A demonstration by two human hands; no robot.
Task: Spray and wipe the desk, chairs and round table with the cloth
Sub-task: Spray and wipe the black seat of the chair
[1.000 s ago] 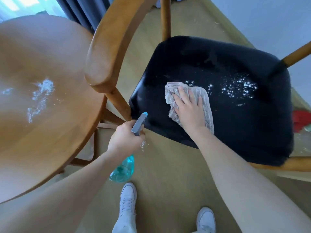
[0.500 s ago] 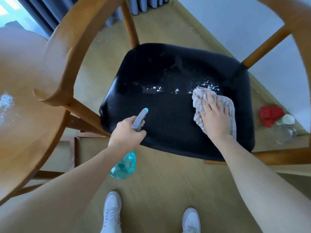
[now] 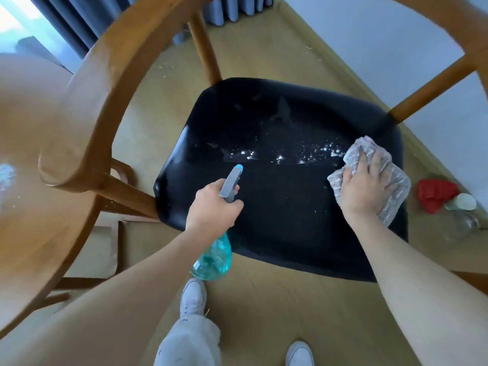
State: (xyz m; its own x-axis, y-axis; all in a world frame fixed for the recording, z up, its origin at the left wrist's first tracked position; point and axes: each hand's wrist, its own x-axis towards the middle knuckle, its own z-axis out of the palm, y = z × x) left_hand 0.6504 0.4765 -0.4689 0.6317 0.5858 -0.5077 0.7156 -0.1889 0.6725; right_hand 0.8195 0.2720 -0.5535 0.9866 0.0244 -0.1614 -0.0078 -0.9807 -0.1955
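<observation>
Black chair seat, foam-speckled mid-width. Right hand flat, pressing cloth at seat's right edge. Left hand gripping spray bottle. Round table left; wood floor.

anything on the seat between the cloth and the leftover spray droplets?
Nothing visible. The right hand presses the cloth flat at the right edge of the black seat; the white droplets start right beside it and run left over bare seat. The left hand holds the spray bottle at the seat's near edge, short of that line.
</observation>
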